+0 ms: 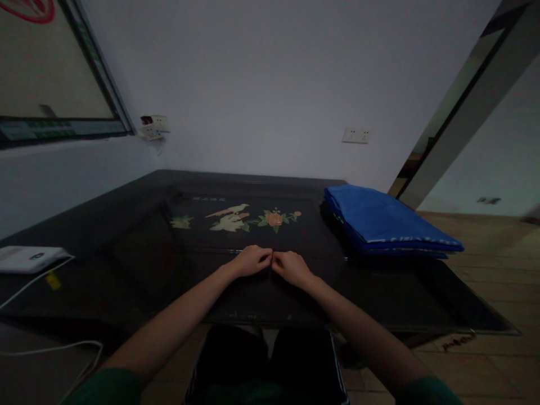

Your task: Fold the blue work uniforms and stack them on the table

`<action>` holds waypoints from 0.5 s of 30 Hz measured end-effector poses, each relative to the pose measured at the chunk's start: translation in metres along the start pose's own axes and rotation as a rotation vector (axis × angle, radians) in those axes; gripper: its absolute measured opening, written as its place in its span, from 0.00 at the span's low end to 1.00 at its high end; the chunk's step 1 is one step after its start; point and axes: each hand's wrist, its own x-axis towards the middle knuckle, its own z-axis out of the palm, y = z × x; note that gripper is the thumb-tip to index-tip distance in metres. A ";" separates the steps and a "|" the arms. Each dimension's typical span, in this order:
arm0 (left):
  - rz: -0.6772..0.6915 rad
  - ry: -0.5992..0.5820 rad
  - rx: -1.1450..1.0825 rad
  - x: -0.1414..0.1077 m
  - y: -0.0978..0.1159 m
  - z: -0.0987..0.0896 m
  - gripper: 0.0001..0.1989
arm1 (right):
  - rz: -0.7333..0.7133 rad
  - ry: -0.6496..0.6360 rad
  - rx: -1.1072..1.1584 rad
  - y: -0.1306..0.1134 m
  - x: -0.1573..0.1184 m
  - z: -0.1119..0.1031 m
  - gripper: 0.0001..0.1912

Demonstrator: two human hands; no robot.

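My left hand (252,260) and my right hand (291,266) rest on the dark glossy table (135,298), in front of my body. The fingers of both are curled in, and the two hands touch at the thumbs and knuckles. Nothing shows in either one. Just beyond them, the tabletop bears an inlaid picture of a pale bird (230,211) and an orange flower (274,218). To the right lies a stack of folded blue cloth (379,214), its corner jutting past the table's right edge.
At the far left sits a white box-like device (31,259) with a white cable (37,278) and a yellow tag (53,280). A wall with a power socket (356,135) stands behind the table. Plugs (154,126) crowd another socket near the window (54,73).
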 end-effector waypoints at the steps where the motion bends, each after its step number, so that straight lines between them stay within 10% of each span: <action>1: 0.002 0.000 -0.008 0.000 0.001 0.000 0.10 | -0.008 0.007 0.019 0.003 0.000 0.001 0.13; 15: 0.045 0.023 0.060 -0.002 0.003 -0.002 0.11 | -0.057 0.020 0.096 0.009 0.002 0.001 0.13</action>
